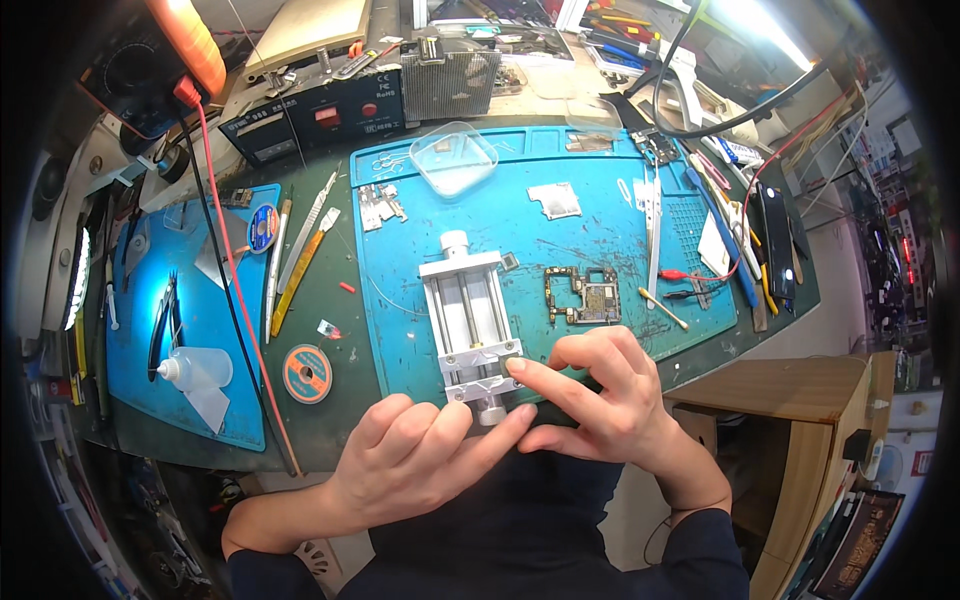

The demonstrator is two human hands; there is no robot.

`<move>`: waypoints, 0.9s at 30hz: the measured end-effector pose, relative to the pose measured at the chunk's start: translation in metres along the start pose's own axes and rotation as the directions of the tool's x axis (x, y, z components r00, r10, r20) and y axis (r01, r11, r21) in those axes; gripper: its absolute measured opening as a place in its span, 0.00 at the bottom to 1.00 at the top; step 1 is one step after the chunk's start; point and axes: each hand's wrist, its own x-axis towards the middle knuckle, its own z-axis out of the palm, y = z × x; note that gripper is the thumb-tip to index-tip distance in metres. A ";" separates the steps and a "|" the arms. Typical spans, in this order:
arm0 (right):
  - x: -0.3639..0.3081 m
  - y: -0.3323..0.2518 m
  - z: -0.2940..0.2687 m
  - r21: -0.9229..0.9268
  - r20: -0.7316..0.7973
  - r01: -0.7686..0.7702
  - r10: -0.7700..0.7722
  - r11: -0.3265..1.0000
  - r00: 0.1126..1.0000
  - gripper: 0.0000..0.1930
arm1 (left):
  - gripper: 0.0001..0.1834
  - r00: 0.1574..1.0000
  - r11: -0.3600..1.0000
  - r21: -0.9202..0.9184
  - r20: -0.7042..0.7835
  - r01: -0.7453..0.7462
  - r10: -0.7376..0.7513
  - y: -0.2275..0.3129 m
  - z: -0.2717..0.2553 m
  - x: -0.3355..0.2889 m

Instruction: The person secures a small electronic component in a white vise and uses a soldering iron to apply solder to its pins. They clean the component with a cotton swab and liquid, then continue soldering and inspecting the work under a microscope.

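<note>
A silver metal clamp fixture (462,295) with a threaded rod and end knobs lies on the blue mat, its near end between my hands. My right hand (605,400) reaches in from the right, index fingertip touching a small dark piece (512,366) at the near jaw; its thumb is held apart below. My left hand (425,455) has its fingers curled, with one digit stretched along beside the near knob (491,412); whether it holds anything small is hidden. A phone circuit board (583,295) lies just beyond my right hand.
Around the blue mat (520,255) lie a clear dish (453,160), metal shields (554,200), a cotton swab (664,310) and tweezers (653,235). At left are a solder reel (307,374), craft knives (303,265), a squeeze bottle (197,369) and red and black cables (238,285).
</note>
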 end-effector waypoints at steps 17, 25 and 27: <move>0.002 0.001 -0.001 0.047 0.012 -0.005 0.005 0.999 1.000 0.27 | 0.20 1.000 1.000 -0.010 -0.010 -0.011 0.011 0.000 0.000 -0.001; 0.001 0.003 -0.001 0.071 -0.020 -0.009 0.010 0.997 1.000 0.28 | 0.20 0.999 1.000 -0.003 -0.043 -0.017 0.017 0.000 0.002 -0.003; 0.002 0.003 -0.001 0.079 -0.014 -0.009 0.010 0.997 1.000 0.28 | 0.20 1.000 1.000 -0.010 -0.028 -0.007 0.007 0.000 0.000 -0.003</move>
